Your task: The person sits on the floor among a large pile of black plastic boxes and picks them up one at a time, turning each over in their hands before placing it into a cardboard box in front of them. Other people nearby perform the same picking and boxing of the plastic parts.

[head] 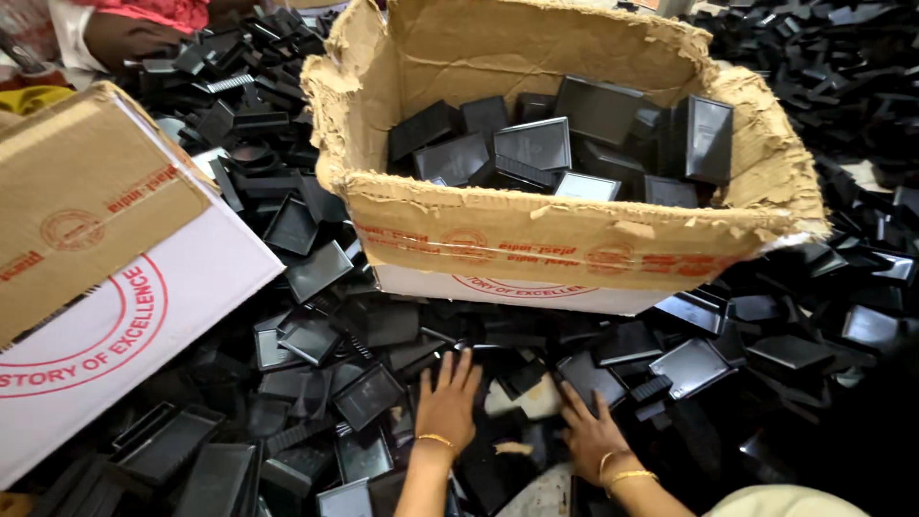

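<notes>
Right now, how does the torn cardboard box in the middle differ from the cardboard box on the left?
The torn box stands upright with its top open, while the left box lies tilted on its side. The torn box's rim is ragged and frayed; the left box's edges look clean. Black plastic parts show inside the torn box; the left box's inside is hidden. Both are brown and white cardboard with red print, resting on the pile of black parts.

The bottom edge cuts my left forearm (421,483) and my right forearm (651,493). The fingertips of my right hand (591,436) go under black plastic trays (369,394), so I cannot see them fully. The left box (96,287) is cut by the left edge. At the top left, another person's arm (124,38) is only partly in view.
</notes>
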The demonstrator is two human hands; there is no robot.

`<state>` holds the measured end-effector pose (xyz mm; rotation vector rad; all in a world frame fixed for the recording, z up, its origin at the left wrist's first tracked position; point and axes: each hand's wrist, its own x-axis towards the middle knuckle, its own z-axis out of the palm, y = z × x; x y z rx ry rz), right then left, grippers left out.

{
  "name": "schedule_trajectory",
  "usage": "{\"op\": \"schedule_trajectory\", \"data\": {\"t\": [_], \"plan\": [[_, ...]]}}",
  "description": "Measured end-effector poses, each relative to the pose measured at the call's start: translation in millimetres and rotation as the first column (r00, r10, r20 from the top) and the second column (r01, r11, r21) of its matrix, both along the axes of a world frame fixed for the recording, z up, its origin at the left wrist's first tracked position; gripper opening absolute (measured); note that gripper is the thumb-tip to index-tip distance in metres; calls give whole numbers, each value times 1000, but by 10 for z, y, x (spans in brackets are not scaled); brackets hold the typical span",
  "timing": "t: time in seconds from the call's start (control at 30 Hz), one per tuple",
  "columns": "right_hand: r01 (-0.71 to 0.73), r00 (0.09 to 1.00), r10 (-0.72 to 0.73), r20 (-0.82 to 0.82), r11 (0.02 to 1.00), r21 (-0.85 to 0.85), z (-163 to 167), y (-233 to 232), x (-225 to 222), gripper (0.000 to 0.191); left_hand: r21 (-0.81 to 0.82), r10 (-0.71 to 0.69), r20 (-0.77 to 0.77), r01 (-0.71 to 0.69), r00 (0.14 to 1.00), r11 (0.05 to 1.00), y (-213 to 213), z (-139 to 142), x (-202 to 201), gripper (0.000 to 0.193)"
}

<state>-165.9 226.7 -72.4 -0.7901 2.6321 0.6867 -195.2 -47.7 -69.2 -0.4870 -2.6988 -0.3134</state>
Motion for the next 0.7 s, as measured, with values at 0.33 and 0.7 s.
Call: {"op": "schedule_trajectory", "data": {"t": [0.33, 0.7], "plan": [[356, 924, -330, 195, 548, -757, 1047, -151, 55, 68, -293, 426, 520, -314, 741, 903, -107, 616, 43, 65], [308, 914, -281, 292, 14, -951, 1750, 47, 606, 70, 75, -166, 191, 154, 967, 985, 759, 63, 160, 75]]}}
